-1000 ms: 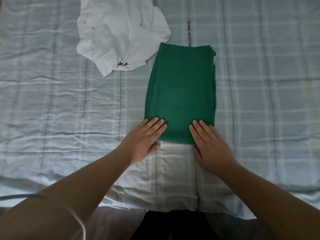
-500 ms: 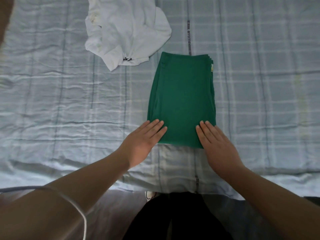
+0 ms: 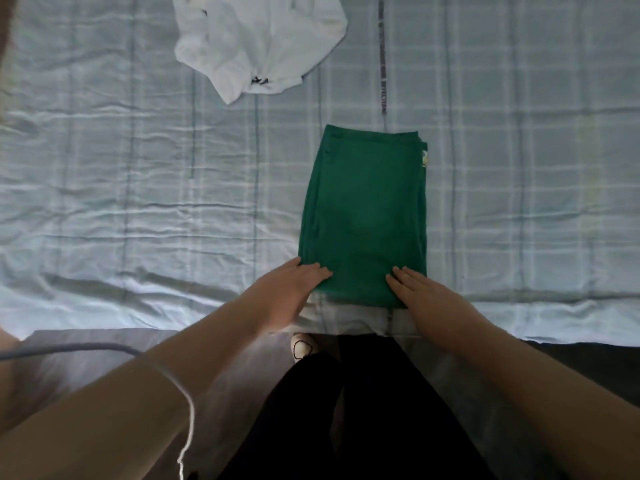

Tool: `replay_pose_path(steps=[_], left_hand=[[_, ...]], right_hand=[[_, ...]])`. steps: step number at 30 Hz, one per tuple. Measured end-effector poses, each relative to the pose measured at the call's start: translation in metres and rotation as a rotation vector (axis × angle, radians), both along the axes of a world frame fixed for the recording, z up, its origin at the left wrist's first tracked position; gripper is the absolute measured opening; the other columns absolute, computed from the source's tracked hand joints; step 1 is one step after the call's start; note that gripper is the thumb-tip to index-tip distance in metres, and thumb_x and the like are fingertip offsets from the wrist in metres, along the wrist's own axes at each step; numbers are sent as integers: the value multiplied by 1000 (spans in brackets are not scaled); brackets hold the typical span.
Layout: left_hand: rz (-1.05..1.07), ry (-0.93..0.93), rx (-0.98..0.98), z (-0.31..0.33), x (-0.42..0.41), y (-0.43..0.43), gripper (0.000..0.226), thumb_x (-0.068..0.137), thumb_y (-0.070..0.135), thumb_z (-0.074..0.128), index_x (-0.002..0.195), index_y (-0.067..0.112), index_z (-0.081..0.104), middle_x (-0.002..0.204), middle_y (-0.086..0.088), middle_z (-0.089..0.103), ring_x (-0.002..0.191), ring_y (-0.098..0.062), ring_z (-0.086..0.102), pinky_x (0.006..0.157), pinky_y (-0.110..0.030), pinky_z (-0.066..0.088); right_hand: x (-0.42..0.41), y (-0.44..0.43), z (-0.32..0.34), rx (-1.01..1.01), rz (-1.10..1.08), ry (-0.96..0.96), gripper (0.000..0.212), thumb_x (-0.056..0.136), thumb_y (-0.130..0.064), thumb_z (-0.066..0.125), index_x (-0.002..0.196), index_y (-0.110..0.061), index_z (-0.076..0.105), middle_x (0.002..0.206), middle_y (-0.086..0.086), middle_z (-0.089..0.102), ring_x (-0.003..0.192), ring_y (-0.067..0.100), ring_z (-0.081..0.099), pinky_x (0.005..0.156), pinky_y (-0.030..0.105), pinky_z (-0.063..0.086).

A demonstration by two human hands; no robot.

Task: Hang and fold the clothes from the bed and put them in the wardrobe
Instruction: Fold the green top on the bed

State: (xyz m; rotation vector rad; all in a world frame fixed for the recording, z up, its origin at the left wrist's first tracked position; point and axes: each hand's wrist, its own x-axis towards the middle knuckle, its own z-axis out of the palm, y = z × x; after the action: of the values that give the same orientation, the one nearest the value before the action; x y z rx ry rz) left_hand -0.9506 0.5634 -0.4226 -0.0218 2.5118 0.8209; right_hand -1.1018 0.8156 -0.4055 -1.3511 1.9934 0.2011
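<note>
Hands sit at the near edge of the green garment, which lies folded into a tall narrow rectangle on the bed, centre-right of the frame, its near hem close to the mattress edge. Left hand covers the lower left corner, right hand the lower right corner. Fingers on both are straight and flat on the cloth, released, pinching nothing. Likely reason for the pose: the palms pin and smooth the stack so the layers line up, with both near corners covered for another fold away from the body or a lift. Small pale tag peeks out at the upper right edge of the fold. White garment lies crumpled at upper centre-left of the frame, apart from the green one, not yet folded or hung. Wardrobe not in view. Thin cable crosses the left forearm at lower left. Task looks partway: one piece nearly folded, one untouched.
</note>
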Motion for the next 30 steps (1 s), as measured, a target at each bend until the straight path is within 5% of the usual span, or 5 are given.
replay_pose_path(steps=[3,5,8,22,30], left_hand=[[165,-11,90,36,-20,-24,38,98,14,53,134,27,58,113,4,69,90,-12,63,82,-30,51],[283,56,154,58,-42,-38,27,97,16,60,121,26,67,100,13,72,82,-3,65,76,-21,50],[469,50,240,68,-90,-53,21,94,16,65,109,29,71,93,28,65,86,12,59,73,-4,40],[1038,11,244,-25,-243,-87,16,95,24,64,111,24,60,95,10,61,78,-11,60,55,-9,45],[591,338,-290,-29,-224,-56,46,95,22,56,140,12,50,154,-16,36,141,-34,35,114,-45,33]], right_hand=[[-34,-8,40,30,-184,-213,70,94,-3,39,157,-23,17,163,0,19,147,16,27,113,15,10],[-63,-16,61,-24,-346,-243,61,93,-6,43,148,-33,39,143,-2,53,113,4,57,95,12,40],[-110,-33,74,-93,-492,-291,44,91,-8,49,116,-44,57,95,-16,64,70,-7,56,58,10,38],[-215,-118,-41,-394,-1268,-167,21,100,-20,51,117,-17,61,102,-5,58,92,16,54,82,28,39],[-187,-111,-38,-541,-1126,89,46,98,-20,49,143,-14,40,150,7,33,140,22,30,117,36,27]])
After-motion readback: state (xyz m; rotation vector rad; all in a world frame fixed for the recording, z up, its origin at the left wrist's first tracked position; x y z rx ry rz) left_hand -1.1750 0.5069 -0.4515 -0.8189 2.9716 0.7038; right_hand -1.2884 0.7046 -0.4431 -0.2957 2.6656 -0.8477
